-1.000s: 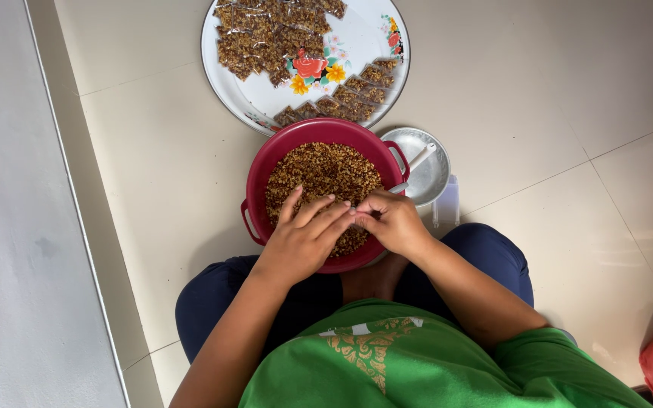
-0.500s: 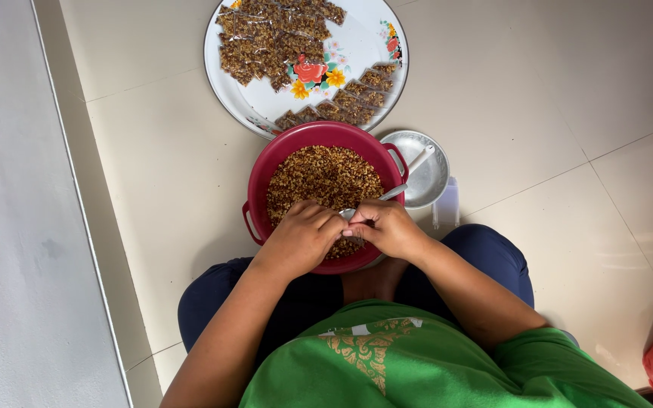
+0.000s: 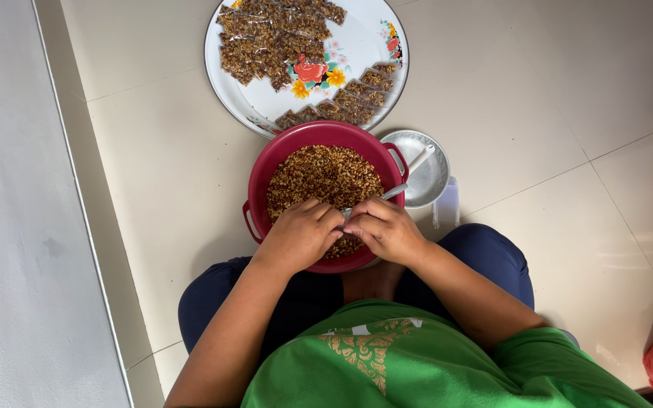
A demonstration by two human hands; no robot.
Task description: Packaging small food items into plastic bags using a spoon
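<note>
At centre frame the left hand (image 3: pixel 300 236) curls closed over the near side of a red bowl (image 3: pixel 266 162) of brown grain mix (image 3: pixel 325 174). Touching it, the right hand (image 3: pixel 387 229) pinches a small clear packet (image 3: pixel 345 214) between the fingertips. Right of the bowl sits a small metal dish (image 3: pixel 426 181); above, a floral tray (image 3: pixel 376 57) holds filled packets (image 3: pixel 266 38).

light: bright, even daylight | shadows: soft, under red bowl (image 3: pixel 325 195) & round the legs | glare: mild on floor (image 3: pixel 538 113) tiles | focus: sharp, no blur | edges: slight wide-angle bend
</note>
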